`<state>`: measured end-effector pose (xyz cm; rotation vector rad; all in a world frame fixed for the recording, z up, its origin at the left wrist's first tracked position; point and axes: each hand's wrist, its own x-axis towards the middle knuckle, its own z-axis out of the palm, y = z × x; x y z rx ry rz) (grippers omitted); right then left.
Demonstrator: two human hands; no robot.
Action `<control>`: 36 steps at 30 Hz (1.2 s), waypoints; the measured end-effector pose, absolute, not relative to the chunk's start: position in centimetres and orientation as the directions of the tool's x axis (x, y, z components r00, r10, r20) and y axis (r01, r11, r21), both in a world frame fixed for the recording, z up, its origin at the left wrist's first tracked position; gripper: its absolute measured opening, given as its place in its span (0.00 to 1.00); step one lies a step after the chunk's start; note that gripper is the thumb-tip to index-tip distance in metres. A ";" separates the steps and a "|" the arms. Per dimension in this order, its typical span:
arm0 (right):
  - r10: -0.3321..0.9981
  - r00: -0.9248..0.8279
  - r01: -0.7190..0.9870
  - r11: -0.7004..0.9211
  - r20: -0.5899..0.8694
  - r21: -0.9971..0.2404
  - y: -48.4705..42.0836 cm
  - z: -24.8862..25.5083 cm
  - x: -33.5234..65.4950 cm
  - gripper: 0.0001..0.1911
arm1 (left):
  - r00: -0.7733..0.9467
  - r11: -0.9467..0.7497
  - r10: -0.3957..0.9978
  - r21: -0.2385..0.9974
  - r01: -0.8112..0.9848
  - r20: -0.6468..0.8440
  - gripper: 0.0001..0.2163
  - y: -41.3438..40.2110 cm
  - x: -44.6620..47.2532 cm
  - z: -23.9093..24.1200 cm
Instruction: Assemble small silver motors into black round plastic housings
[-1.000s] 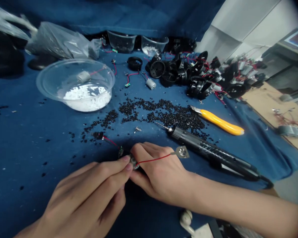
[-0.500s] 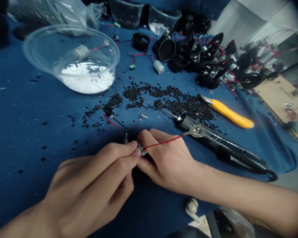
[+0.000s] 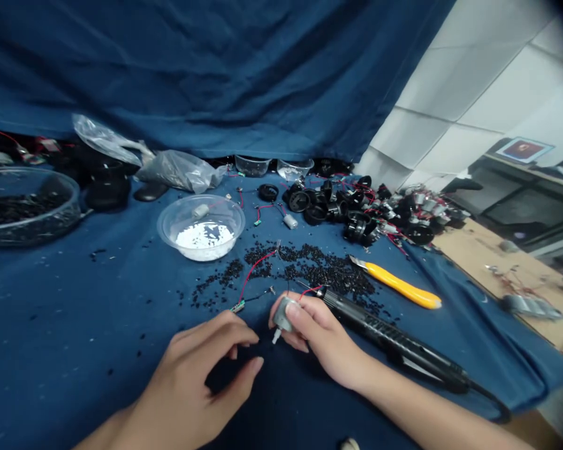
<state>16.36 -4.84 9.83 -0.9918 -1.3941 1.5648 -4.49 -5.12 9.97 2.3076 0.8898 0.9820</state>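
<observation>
My right hand pinches a small silver motor between thumb and fingers. A white tip on its shaft points down toward me, and a red wire comes off its back. My left hand is beside it on the left, thumb and fingers apart, with nothing seen between them. Just past the left knuckles shows a small green circuit board with a red wire and a dark wire. Whether the board touches that hand I cannot tell. Behind the hands, many small black pieces lie scattered on the blue cloth.
Right of my right hand lies a black electric screwdriver, with a yellow-handled cutter beyond it. A clear bowl holds white bits. Black housings and wired motors are heaped at the back right. Another bowl stands far left.
My hands were together on the motor; my left hand has come away with its fingers spread. The motor's white tip now shows. The camera has tilted up, bringing the curtain and wall into view.
</observation>
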 end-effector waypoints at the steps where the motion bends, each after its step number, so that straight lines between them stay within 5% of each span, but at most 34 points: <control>1: 0.925 -0.376 -0.083 -0.085 -0.048 -0.993 -4.8 9.8 16.3 0.24 | 0.545 -0.681 0.710 0.631 0.371 0.446 0.06 -5.2 -4.4 10.1; 12: 0.877 -0.477 0.058 -0.033 -0.057 -0.998 -5.9 9.4 16.2 0.19 | 0.539 -0.658 0.723 0.668 0.347 0.432 0.05 -5.6 -3.8 9.6; 36: 0.893 -0.426 -0.133 -0.222 -0.147 -0.966 -5.3 9.9 16.2 0.20 | 0.496 -0.590 0.776 0.728 0.349 0.390 0.08 -5.6 -3.7 10.5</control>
